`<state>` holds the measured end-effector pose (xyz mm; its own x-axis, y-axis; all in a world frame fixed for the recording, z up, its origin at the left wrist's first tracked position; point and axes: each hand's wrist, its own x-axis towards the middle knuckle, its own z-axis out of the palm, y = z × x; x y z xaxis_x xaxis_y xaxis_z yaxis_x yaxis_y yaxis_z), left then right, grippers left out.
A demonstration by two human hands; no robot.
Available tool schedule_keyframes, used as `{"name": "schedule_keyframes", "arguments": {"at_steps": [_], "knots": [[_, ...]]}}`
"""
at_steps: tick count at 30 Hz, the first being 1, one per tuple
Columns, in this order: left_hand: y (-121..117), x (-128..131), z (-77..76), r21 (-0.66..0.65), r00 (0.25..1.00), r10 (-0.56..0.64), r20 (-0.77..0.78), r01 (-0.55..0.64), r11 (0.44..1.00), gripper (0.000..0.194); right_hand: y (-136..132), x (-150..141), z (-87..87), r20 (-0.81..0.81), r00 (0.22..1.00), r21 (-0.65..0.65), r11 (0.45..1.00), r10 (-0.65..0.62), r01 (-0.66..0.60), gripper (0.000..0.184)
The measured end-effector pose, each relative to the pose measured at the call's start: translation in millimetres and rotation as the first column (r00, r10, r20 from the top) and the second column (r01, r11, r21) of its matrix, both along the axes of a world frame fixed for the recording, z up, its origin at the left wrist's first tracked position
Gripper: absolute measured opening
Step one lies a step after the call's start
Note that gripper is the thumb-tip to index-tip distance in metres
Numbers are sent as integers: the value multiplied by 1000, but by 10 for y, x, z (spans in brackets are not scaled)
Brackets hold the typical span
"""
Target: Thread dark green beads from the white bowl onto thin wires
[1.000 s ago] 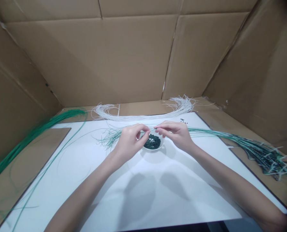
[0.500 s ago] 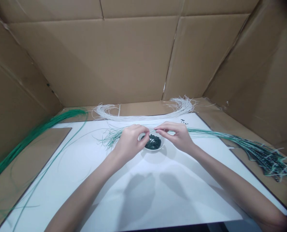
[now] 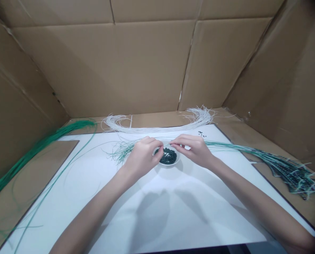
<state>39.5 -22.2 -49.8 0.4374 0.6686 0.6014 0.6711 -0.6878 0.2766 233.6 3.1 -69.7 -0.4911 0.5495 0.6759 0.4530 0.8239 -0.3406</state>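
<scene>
A small white bowl holds a heap of tiny dark beads. Above its left rim my left hand is closed, thumb and forefinger pinching a thin green cord. The cord spans the short gap to the fingertips of my right hand, which are pinched at the bowl's right side. A tiny dark bead shows at those right fingertips. It is too small to tell whether the cord passes through it.
Behind my hands lies a bundle of green cords, its beaded ends at the right. White cords curve along the back, near several loose beads. A green hank lies left. Cardboard walls enclose the white board.
Both hands stay over the bowl in the same pinch. My right fingertips have dipped slightly, and the left fingers have shifted very little. The bundles lie as before.
</scene>
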Motion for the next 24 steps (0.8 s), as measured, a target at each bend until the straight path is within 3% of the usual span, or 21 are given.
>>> {"name": "schedule_keyframes", "arguments": {"at_steps": [18, 24], "knots": [[-13, 10, 8, -50, 1000, -8, -27, 6, 999, 14, -16, -9, 11, -7, 1000, -5, 1000, 4, -4, 14], [7, 9, -16, -63, 997, -31, -68, 27, 998, 13, -7, 12, 9, 135, 991, 101, 995, -4, -10, 16]]}}
